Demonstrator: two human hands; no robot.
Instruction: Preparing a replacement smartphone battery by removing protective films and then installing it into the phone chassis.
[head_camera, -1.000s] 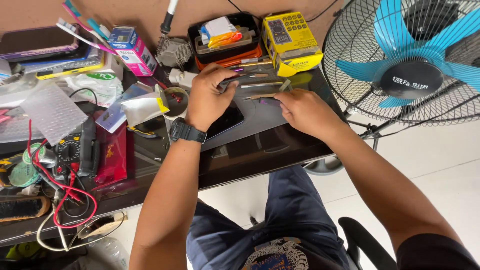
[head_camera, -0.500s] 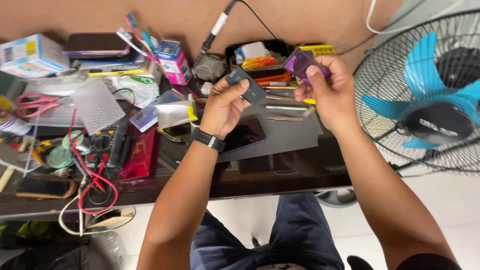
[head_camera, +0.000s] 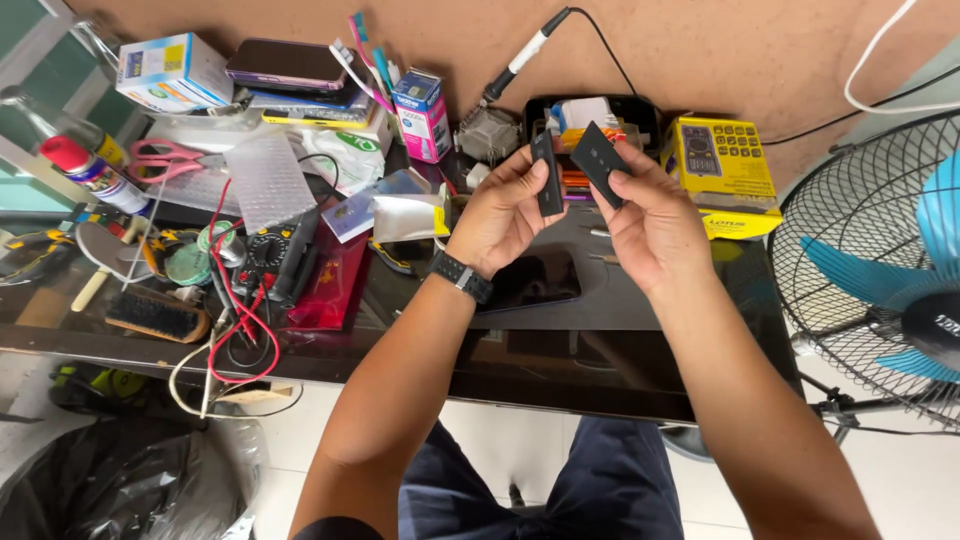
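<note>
Pinching a narrow black strip (head_camera: 547, 172) upright between thumb and fingers (head_camera: 522, 170), the left hand (head_camera: 500, 215) hovers above the worktop (head_camera: 640, 300). Just beside it, the right hand (head_camera: 650, 225) grips a flat black cover (head_camera: 600, 160), fingers closed around its lower edge, above the phone (head_camera: 535, 278).

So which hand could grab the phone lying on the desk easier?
Probably the left hand: it is right above the dark phone, though it holds a black strip. The right hand sits farther off.

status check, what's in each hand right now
Left hand grips narrow black piece. Right hand grips flat black cover. Pieces apart, nothing between them.
</note>
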